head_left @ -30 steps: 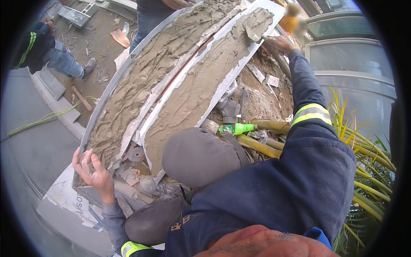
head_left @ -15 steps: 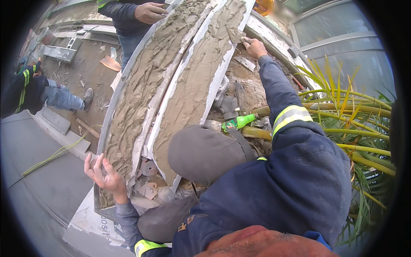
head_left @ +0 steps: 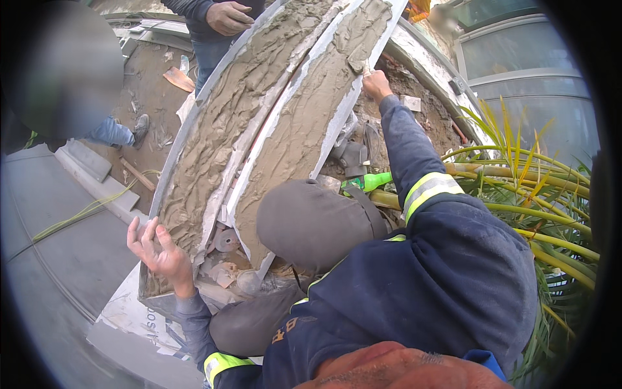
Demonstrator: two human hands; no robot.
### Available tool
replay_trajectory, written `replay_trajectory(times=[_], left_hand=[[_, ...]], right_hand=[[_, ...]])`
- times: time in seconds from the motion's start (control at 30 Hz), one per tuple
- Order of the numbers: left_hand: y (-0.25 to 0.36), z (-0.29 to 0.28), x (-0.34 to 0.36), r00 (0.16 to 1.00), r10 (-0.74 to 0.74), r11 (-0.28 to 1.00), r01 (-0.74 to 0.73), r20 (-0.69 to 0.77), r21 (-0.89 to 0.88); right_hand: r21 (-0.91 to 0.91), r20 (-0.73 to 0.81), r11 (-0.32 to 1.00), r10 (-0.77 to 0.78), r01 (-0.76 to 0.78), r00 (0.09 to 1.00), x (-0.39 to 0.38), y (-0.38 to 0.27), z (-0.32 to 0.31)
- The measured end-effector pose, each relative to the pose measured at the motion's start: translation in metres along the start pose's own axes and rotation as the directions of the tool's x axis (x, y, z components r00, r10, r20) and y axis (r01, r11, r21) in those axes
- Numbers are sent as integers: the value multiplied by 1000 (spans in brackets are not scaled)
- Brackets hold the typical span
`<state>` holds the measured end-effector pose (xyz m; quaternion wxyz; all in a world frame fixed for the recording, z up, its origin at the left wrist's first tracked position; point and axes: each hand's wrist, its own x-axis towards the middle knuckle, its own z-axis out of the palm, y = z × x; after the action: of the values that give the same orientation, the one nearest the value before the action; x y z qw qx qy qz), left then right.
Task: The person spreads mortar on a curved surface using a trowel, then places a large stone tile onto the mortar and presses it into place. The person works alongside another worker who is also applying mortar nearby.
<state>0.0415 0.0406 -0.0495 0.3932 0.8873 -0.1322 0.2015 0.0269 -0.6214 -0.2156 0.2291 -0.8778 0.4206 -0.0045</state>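
Two long curved boards coated in grey mortar lie side by side, the left one (head_left: 188, 175) rough, the right one (head_left: 265, 181) flatter, a white-edged gap between them. My right hand (head_left: 376, 82) grips a trowel (head_left: 359, 63) on the mortar near the far end of the right board. My left hand (head_left: 157, 253) is open beside the near outer edge of the left board, fingers curled and spread, with nothing visible in them. My grey-trousered knee (head_left: 311, 220) rests beside the right board's near end, next to loose rubble (head_left: 227, 272).
A co-worker's hand (head_left: 230, 18) is above the left board's far part; another person's shoe (head_left: 139, 129) stands on debris-strewn ground. A green bottle (head_left: 372, 181), palm fronds (head_left: 538, 214) and glass panels (head_left: 525, 97) are at right. A grey ledge (head_left: 52, 214) with yellow cord fills the left.
My right hand and trowel have shifted left and slightly down from the board's right edge. The view has also swung, shifting the boards and left hand right. The co-worker's hand now shows more fully.
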Motion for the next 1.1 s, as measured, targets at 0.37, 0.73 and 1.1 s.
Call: replay_trajectory(times=[0.37, 0.73, 1.1], left_hand=[[-9, 5, 6, 994, 103, 995, -103, 27, 17], [-15, -3, -2, 999, 35, 996, -37, -30, -79], [-10, -2, -7, 998, 59, 996, -56, 37, -69]], right_hand=[[484, 195, 859, 82, -168, 977, -39, -61, -125], [404, 397, 904, -37, -138, 917, -95, -79, -64], [-182, 127, 970, -140, 162, 982, -169, -76, -39]])
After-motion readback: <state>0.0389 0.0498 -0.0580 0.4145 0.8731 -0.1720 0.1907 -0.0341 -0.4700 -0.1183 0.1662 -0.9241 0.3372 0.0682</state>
